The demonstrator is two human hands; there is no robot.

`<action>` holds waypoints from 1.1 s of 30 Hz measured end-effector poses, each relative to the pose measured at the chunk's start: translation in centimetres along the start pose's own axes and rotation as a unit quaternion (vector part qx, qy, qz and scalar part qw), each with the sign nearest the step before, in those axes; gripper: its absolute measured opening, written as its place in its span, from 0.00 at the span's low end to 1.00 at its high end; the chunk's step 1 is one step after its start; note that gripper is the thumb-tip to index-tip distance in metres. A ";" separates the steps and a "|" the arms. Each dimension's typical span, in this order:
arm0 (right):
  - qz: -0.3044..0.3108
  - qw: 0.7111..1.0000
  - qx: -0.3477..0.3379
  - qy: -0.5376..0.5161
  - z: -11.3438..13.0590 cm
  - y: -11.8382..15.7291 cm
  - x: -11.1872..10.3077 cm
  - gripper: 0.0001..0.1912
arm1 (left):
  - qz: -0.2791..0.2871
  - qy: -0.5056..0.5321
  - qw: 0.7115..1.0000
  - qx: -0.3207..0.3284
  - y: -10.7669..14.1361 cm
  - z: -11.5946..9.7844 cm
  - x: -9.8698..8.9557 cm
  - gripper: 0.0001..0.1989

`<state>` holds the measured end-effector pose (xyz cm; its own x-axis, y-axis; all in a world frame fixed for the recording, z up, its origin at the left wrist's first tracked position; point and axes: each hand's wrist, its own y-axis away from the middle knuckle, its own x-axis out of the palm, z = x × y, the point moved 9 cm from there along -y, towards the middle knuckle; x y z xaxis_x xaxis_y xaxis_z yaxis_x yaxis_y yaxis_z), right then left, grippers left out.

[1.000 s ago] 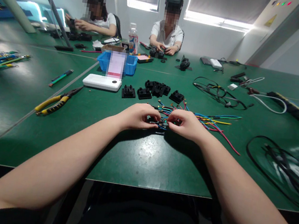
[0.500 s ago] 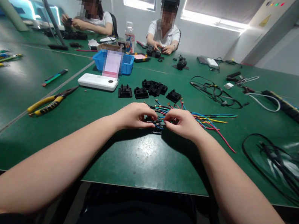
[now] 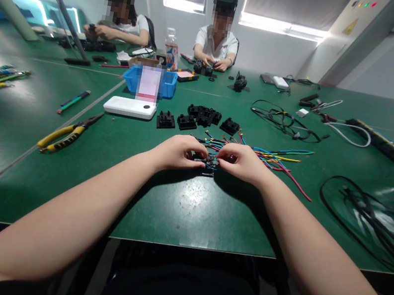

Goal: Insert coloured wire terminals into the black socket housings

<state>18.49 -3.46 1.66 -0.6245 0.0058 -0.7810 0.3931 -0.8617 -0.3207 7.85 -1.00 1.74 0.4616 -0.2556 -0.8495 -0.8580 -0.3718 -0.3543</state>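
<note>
Two hands in play, middle of the frame! The left hand [image 3: 177, 153] grips one small black part [image 3: 210, 162], thumb and fingers curled round its left side. In from the right comes the right hand [image 3: 243, 163], fingertips bunched at that same part; whether they pinch it or a wire, I cannot tell. The part sits between the two, blue wire showing on it, over the green worktop [image 3: 184, 221].

Just beyond, a spread of loose wires [image 3: 287, 159], red, blue, yellow and green, too tangled to count. Above centre, black modules [image 3: 186, 122]: three sit separately, the others overlap in one cluster, number unclear.

Out to the left, one white device [image 3: 128, 107], one pair of yellow-handled pliers [image 3: 64, 137], and one blue bin [image 3: 170, 84] behind. Upper frame: one bottle [image 3: 171, 51] and two co-workers [image 3: 216, 45], both seated, hands busy.
</note>
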 end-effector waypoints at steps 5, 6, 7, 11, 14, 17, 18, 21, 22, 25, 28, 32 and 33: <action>0.001 1.000 -0.003 0.004 0.2 0.0 0.0 0.05 | 0.008 -0.008 1.000 0.000 0.0 0.0 0.2 0.11; 0.002 1.000 -0.003 0.006 0.2 0.0 0.0 0.05 | 0.011 -0.010 1.000 0.001 0.0 0.0 0.2 0.11; 0.002 1.000 -0.004 0.007 0.2 0.0 0.0 0.05 | 0.013 -0.011 1.000 0.002 0.0 0.0 0.3 0.11; 0.002 1.000 -0.006 0.011 0.2 0.0 0.0 0.05 | 0.014 -0.013 1.000 0.003 -0.1 0.0 0.2 0.11; 0.002 1.000 -0.007 0.013 0.1 0.0 0.0 0.05 | 0.011 -0.010 1.000 0.004 -0.1 0.0 0.1 0.11; 0.002 1.000 -0.006 0.014 0.0 0.0 0.0 0.05 | 0.012 -0.008 1.000 0.005 -0.1 -0.1 0.1 0.11; 0.001 1.000 -0.006 0.013 0.0 0.0 0.0 0.05 | 0.012 -0.007 1.000 0.005 -0.1 -0.1 0.1 0.11; 0.002 1.000 -0.006 0.010 0.0 0.0 0.1 0.05 | 0.010 -0.004 1.000 0.003 -0.2 -0.1 0.0 0.11; 0.002 1.000 -0.005 0.009 0.0 0.0 0.1 0.05 | 0.011 -0.003 1.000 0.002 -0.1 -0.1 0.0 0.11; 0.004 1.000 -0.004 0.006 0.0 0.0 0.1 0.05 | 0.017 0.001 1.000 0.000 -0.1 0.0 0.1 0.11; 0.005 1.000 -0.002 0.003 0.1 0.0 0.1 0.05 | 0.019 0.003 1.000 -0.001 -0.1 0.0 0.1 0.11; 0.005 1.000 0.002 0.002 0.0 0.0 0.1 0.05 | 0.023 -0.003 1.000 0.001 -0.2 -0.1 0.2 0.12; 0.005 1.000 0.003 0.003 0.0 0.0 0.1 0.05 | 0.025 -0.005 1.000 0.002 -0.2 -0.1 0.2 0.12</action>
<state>18.43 -3.43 1.60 -0.6166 -0.0006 -0.7872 0.3957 -0.8647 -0.3093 8.10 -1.06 1.66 0.4164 -0.2649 -0.8697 -0.8807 -0.3552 -0.3135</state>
